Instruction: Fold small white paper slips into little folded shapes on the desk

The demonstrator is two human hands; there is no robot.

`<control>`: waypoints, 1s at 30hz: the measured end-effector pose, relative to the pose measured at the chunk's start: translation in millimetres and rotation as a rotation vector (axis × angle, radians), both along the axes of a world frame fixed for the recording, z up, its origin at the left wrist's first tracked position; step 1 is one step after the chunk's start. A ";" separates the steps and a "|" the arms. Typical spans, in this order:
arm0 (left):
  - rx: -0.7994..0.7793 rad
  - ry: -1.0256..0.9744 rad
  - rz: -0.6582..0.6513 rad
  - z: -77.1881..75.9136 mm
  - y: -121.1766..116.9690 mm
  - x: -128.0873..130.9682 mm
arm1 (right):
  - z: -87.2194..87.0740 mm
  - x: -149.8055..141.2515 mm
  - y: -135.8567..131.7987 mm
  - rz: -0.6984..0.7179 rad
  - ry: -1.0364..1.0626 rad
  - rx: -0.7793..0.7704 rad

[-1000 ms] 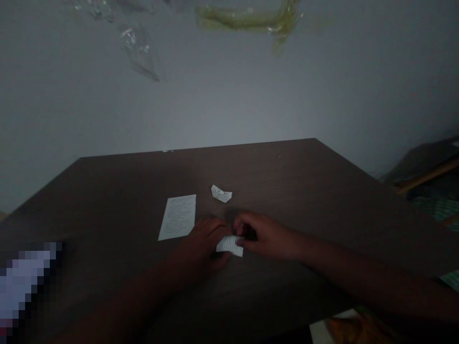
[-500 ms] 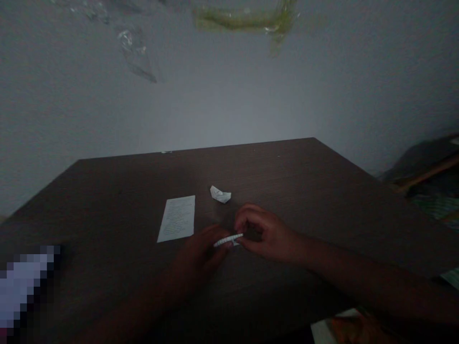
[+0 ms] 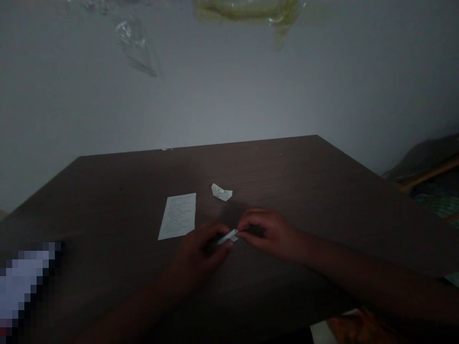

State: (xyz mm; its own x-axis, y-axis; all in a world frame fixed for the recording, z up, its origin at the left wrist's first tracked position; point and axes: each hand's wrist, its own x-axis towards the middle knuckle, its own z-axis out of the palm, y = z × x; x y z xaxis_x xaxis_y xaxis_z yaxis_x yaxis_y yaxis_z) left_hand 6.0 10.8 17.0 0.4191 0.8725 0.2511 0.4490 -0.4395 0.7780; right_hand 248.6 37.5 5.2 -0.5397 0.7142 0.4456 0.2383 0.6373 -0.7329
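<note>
A small folded white paper slip (image 3: 229,237) is pinched between both hands just above the dark wooden table (image 3: 304,181). My left hand (image 3: 202,248) grips its left end with curled fingers. My right hand (image 3: 267,231) pinches its right end with thumb and fingertips. A flat printed sheet of paper (image 3: 178,216) lies on the table just left of my left hand. A little crumpled scrap of paper (image 3: 221,192) rests beyond the hands. The light is dim.
A grey wall (image 3: 229,105) rises right behind the table's far edge, with bits of clear and yellowish tape (image 3: 247,12) stuck high on it. A blurred patch (image 3: 21,282) covers the table's near left. Patterned fabric and furniture (image 3: 430,186) sit off the right.
The slip lay as a broader white piece under my fingers a second ago; now it is folded narrower and held edge-on between both hands. The hands stayed in about the same spot.
</note>
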 end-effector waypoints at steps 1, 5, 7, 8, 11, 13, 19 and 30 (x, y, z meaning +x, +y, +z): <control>0.042 -0.011 0.001 0.1 -0.1 0.0 | 1.3 0.3 -0.1 0.019 -0.016 0.059; 0.126 -0.031 -0.006 -1.2 0.6 -0.3 | 6.8 -0.7 -1.8 0.038 -0.037 0.193; 0.112 -0.040 0.010 -2.4 1.0 -0.5 | 7.5 -1.7 -2.5 0.002 -0.010 0.178; 0.095 -0.047 0.030 -3.1 1.2 -0.8 | 7.1 -2.0 -2.7 -0.020 0.008 0.156; 0.021 -0.076 0.109 -4.4 1.3 -2.1 | 3.8 -2.7 -3.5 -0.078 0.048 0.058; -0.028 -0.086 0.141 -3.9 0.9 -2.8 | 1.3 -3.1 -4.6 -0.103 0.067 -0.022; -0.148 -0.064 0.117 2.2 -0.5 0.8 | 1.0 -3.5 -7.7 -0.088 0.146 -0.113; -0.111 -0.004 0.019 3.1 0.4 -2.3 | -0.3 -2.3 -5.9 -0.042 0.108 -0.022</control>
